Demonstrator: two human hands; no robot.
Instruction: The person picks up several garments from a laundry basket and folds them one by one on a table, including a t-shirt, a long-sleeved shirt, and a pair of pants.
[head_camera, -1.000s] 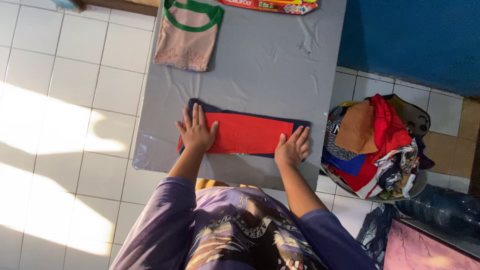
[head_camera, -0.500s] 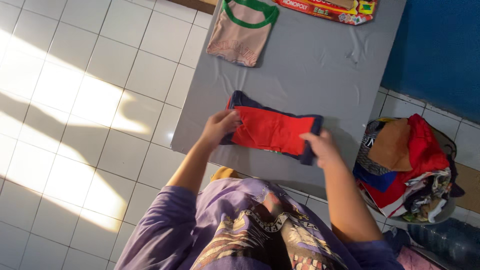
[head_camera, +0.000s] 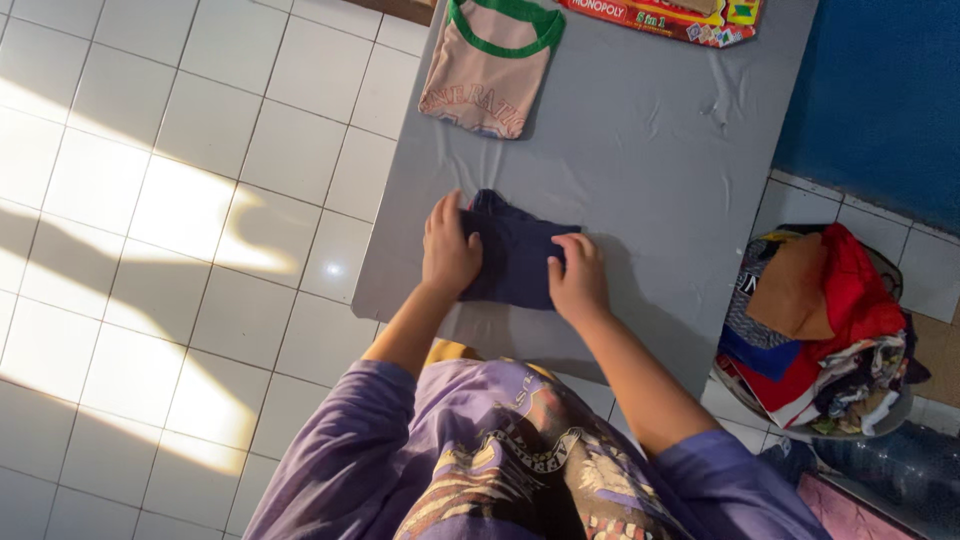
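A dark navy garment (head_camera: 515, 255), folded into a small rectangle, lies on the grey table (head_camera: 640, 160) near its front edge. My left hand (head_camera: 447, 248) lies flat on its left side, fingers spread. My right hand (head_camera: 577, 278) presses down on its right side. Neither hand grips the cloth; both rest on top of it. None of the garment's red shows.
A folded beige shirt with green collar (head_camera: 488, 65) lies at the table's far left. A colourful flat box (head_camera: 670, 14) sits at the far edge. A basket heaped with clothes (head_camera: 815, 330) stands on the tiled floor to the right, below a blue wall.
The long red and navy strip has been folded over from the right. It is now a small navy rectangle, and both hands have come closer together on top of it.
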